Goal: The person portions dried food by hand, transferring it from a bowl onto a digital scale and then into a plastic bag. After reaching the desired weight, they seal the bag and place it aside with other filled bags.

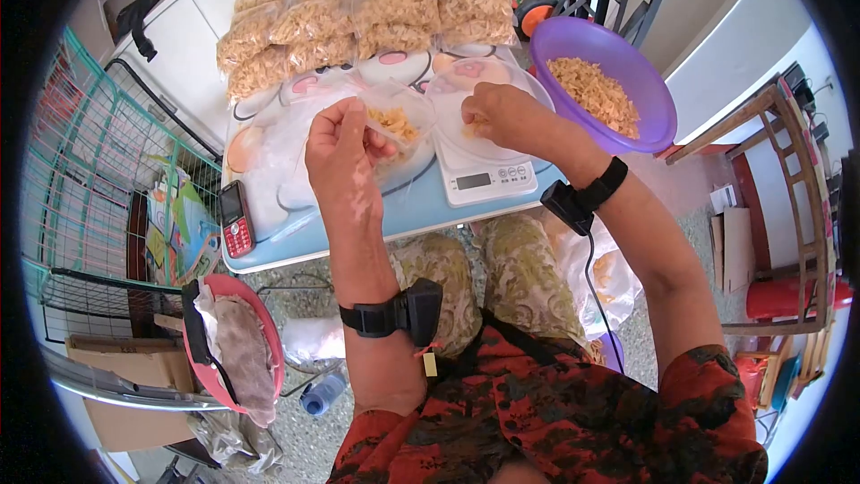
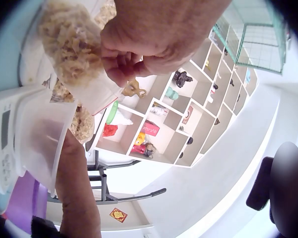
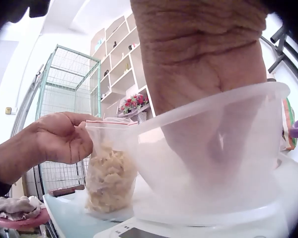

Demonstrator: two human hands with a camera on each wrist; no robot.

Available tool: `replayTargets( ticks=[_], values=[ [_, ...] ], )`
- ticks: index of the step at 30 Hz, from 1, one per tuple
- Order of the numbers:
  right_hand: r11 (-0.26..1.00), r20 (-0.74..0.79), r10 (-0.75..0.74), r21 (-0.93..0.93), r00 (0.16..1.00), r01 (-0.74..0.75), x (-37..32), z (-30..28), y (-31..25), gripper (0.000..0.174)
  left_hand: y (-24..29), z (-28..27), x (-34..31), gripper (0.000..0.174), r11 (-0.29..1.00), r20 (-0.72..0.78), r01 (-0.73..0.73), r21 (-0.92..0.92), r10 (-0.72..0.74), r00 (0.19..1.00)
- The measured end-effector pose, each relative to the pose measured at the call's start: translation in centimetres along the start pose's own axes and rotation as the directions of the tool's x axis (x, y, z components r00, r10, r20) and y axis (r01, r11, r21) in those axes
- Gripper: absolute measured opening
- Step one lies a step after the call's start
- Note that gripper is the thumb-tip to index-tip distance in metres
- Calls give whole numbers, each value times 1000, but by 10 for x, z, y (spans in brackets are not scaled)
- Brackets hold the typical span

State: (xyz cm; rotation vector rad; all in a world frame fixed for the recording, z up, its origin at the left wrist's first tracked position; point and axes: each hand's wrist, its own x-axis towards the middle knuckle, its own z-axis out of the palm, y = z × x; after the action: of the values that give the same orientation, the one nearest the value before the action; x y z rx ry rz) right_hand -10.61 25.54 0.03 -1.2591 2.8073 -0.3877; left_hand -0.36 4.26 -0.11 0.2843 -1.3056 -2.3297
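Observation:
My left hand pinches the top edge of a clear zip bag partly filled with pale yellow dried flakes. The bag stands upright at the table, its mouth turned toward the bowl. Beside it, a translucent plastic bowl sits on a white kitchen scale. My right hand reaches down inside this bowl, fingers curled around a few flakes at the bottom. Through the cloudy bowl wall the fingertips show only as a blur in the right wrist view.
Filled bags of flakes are stacked along the table's back. A purple basin with loose flakes stands at the right. A red phone lies at the left table edge, above a pink basin with cloth. A wire cage stands left.

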Motion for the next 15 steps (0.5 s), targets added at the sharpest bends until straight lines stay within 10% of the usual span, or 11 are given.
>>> replayTargets(
  ticks=[15],
  values=[
    [983,-101,177,61,979,-172,7,10,-8,36,3,3,-1,19,1000,-18,-1,-11,0,1000]
  ],
)
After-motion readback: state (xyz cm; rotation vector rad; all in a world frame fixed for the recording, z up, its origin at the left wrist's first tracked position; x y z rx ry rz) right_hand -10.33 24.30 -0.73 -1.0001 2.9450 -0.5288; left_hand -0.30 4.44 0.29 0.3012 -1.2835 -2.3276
